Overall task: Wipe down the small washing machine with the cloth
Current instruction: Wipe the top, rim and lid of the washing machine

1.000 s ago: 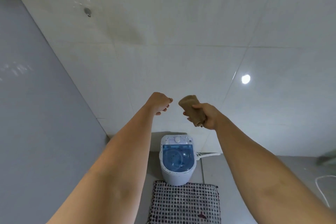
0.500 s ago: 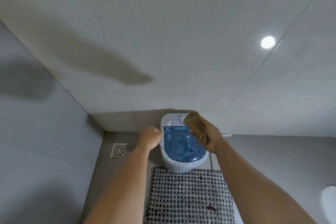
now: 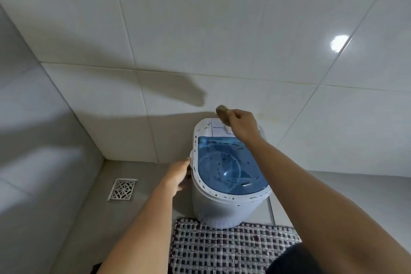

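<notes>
While the small washing machine (image 3: 224, 176) stands on the floor against the wall, the left hand (image 3: 178, 174) braces its side, fingers pressed there; right-hand (image 3: 241, 125) fingers clench the cloth (image 3: 223, 113) above the control panel (image 3: 216, 128), apparently ready to wipe.

home bathroom | tiled walls (image 3: 200, 29) | floor drain (image 3: 122, 189) | woven mat (image 3: 222, 249)

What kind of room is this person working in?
Most likely a bathroom or wet laundry corner: glossy tiled walls, a metal floor drain set in the floor, and a small washing machine standing by a woven mat.
</notes>
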The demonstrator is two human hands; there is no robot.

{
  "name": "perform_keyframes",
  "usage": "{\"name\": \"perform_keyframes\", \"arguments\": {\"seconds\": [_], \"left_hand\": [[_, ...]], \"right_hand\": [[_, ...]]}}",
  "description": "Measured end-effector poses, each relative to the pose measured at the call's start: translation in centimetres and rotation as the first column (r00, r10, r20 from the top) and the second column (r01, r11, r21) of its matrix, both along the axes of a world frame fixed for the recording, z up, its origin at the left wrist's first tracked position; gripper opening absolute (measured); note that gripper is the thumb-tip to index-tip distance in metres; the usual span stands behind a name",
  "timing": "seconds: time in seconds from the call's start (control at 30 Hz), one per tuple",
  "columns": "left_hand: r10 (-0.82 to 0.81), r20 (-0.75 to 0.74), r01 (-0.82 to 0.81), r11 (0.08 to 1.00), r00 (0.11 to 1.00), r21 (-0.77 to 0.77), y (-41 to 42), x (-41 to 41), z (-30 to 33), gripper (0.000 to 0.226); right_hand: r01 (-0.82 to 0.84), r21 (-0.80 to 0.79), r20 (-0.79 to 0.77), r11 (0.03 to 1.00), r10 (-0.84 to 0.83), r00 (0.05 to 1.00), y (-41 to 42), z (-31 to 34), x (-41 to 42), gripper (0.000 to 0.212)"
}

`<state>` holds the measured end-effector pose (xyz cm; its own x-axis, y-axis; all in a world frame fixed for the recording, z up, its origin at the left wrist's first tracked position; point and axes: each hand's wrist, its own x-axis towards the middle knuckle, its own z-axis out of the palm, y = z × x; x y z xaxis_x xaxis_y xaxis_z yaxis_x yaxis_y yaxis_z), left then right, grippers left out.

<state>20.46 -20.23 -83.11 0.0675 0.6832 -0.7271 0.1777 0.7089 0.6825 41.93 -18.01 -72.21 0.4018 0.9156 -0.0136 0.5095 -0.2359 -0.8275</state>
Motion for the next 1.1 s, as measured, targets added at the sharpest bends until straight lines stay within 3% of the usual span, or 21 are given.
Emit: {"name": "perform_keyframes", "arguments": {"seconds": [0.13,0.23,0.3,0.43,0.7,0.8,0.97,1.1], "left_hand": [[-0.002,0.028,0.002,1.000,1.000,0.003,-1.3,0.5,1.9,0.029],[-0.053,-0.019,0.053,0.998,0.998,0.020,-1.0,0.2,2.5,0.042],[-0.067,-0.065,0.068,0.997,0.996,0.021,-0.9,0.3,3.0,0.047],[-0.088,-0.116,0.102,0.987,0.989,0.127,-0.4,0.4,2.4,0.027],[-0.075,-0.151,0.106,0.972,0.986,0.208,0.3,0.3,0.7,0.032],[-0.086,-0.142,0.113,0.976,0.986,0.187,0.4,0.2,1.0,0.034],[-0.080,-0.112,0.100,0.977,0.991,0.186,0.3,0.1,1.7,0.030],[-0.077,-0.106,0.096,0.978,0.991,0.184,0.4,0.2,1.3,0.041]], "right_hand": [[-0.047,-0.057,0.274,0.997,0.061,0.960,1.0,-0.8,0.0,0.039],[-0.088,-0.112,0.555,0.990,0.136,0.821,2.5,-1.5,-0.5,0.040],[-0.118,-0.170,0.655,0.978,0.202,0.728,3.5,-2.2,-1.2,0.039],[-0.211,-0.303,0.726,0.929,0.368,0.580,4.3,-4.8,-3.3,0.038],[-0.317,-0.364,0.830,0.876,0.460,0.316,3.5,-6.0,-3.6,0.033],[-0.279,-0.369,0.827,0.887,0.450,0.338,3.6,-5.6,-3.0,0.037],[-0.045,-0.393,0.834,0.918,0.376,0.403,4.5,-3.7,-2.2,0.048],[-0.051,-0.403,0.818,0.914,0.385,0.428,3.2,-4.0,-3.5,0.056]]}}
